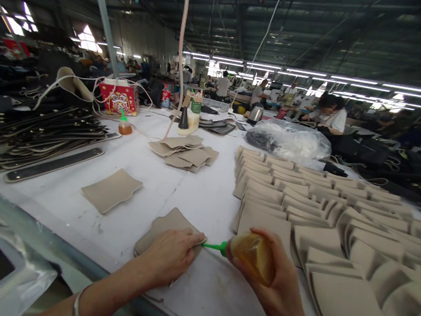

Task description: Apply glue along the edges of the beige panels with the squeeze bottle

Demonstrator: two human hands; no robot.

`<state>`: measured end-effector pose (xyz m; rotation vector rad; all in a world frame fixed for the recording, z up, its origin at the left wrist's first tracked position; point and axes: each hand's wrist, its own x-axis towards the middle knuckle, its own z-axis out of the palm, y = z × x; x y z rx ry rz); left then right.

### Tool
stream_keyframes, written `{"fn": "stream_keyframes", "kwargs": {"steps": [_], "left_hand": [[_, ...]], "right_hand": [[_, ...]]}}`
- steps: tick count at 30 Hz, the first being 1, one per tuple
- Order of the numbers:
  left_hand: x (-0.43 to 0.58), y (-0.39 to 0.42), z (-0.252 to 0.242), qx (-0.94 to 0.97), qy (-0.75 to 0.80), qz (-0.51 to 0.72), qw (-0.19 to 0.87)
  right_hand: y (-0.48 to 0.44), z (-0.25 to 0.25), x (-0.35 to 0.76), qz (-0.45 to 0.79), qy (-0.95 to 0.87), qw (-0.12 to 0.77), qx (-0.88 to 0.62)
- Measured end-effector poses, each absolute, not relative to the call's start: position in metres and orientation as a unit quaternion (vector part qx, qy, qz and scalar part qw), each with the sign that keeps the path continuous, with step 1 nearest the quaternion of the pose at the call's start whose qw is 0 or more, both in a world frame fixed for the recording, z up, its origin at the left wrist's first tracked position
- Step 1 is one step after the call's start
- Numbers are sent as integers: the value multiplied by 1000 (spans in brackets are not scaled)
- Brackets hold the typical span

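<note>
The white bench (198,202) fills the view, and across its right side spread overlapping rows of beige cut pieces (341,213). Far left, a heap of dark straps (46,134) lies fanned out. Mid-bench sits a smaller stack of beige pieces (184,151), with a clear plastic bag (288,139) behind it and a lone beige piece (111,191) lying flat to the left. Up close now: the left hand (171,255) presses flat on a beige piece (166,226) at the near edge, palm down, grip released, fingers spread over the material. The right hand (276,282) has its grip clenched around an amber glue bottle (252,254), held on its side. The bottle's green nozzle (213,246) points left, its tip right at the left hand's fingertips and the piece's edge.
</note>
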<state>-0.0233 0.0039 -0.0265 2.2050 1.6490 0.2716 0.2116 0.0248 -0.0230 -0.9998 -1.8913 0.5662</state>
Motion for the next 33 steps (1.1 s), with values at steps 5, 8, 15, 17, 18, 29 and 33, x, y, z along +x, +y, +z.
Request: {"fn": "stream_keyframes", "kwargs": {"steps": [5, 8, 15, 17, 18, 29, 33], "left_hand": [[-23, 2, -27, 783, 588, 91, 183], [-23, 1, -25, 782, 587, 91, 186], [-24, 0, -23, 782, 587, 91, 187], [-24, 0, -22, 784, 585, 96, 187], [-25, -1, -22, 784, 584, 98, 187], [-27, -4, -22, 783, 584, 101, 188], [-28, -5, -25, 783, 585, 99, 185]], "right_hand": [[25, -25, 212, 224, -747, 460, -423], [26, -27, 213, 285, -733, 441, -433], [26, -28, 215, 320, -700, 447, -455], [23, -28, 214, 349, -704, 430, -445], [22, -28, 213, 361, -705, 425, -438], [9, -34, 210, 428, -669, 419, -439], [3, -36, 209, 423, -660, 431, -446]]}}
